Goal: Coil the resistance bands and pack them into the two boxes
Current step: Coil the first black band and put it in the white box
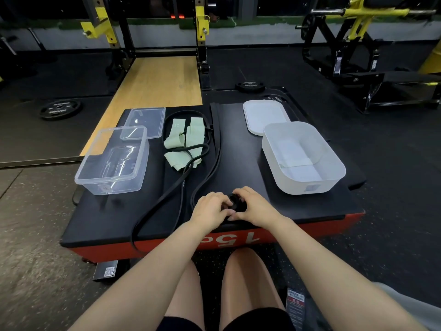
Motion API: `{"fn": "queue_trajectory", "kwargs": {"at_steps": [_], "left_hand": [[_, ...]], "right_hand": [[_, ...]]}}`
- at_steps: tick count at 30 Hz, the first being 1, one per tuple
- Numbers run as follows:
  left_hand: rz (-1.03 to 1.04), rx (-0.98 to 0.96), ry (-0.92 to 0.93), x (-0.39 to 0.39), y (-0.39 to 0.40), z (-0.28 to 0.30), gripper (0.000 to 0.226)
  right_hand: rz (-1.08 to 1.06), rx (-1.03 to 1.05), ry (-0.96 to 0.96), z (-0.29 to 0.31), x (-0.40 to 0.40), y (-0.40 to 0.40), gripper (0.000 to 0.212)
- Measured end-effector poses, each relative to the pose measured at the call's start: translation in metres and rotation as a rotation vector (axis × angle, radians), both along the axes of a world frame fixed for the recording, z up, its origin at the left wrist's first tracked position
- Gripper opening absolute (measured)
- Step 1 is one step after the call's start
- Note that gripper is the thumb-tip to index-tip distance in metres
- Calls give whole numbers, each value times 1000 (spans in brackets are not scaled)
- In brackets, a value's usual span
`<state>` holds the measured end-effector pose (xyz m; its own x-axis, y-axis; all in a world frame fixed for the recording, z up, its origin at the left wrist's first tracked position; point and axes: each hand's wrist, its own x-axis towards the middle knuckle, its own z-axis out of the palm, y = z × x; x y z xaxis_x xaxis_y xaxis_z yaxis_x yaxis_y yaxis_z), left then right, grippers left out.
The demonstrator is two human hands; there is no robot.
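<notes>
On a black-topped platform (250,151), a long black resistance band (214,149) runs from the far edge down to my hands. My left hand (210,207) and my right hand (253,206) both grip a small tight coil (235,203) at the band's near end. A second, thinner black band (164,194) loops over the front edge. Pale green bands (186,142) lie tangled in the middle. A clear box (112,161) stands at the left with its clear lid (145,123) behind it. A white box (303,158) stands at the right, with a white lid (262,115) behind.
The platform's red front face (334,225) shows below its top. A wooden lifting deck (157,87) and a yellow-and-black rack (202,32) lie beyond. A weight plate (59,109) rests on the floor at the left. My knees (243,271) are below the platform edge.
</notes>
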<state>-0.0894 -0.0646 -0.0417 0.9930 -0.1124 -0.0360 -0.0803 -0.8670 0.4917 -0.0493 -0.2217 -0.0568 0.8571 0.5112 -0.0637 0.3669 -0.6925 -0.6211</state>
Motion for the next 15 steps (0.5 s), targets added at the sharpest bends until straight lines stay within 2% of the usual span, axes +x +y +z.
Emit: {"fn": "queue_trajectory", "kwargs": {"at_steps": [6, 15], "left_hand": [[-297, 120, 50, 5, 20, 9, 36], [-429, 356, -58, 3, 23, 21, 39]], "right_hand": [[-23, 3, -53, -2, -2, 5, 62], [-23, 16, -47, 0, -2, 8, 53]]}}
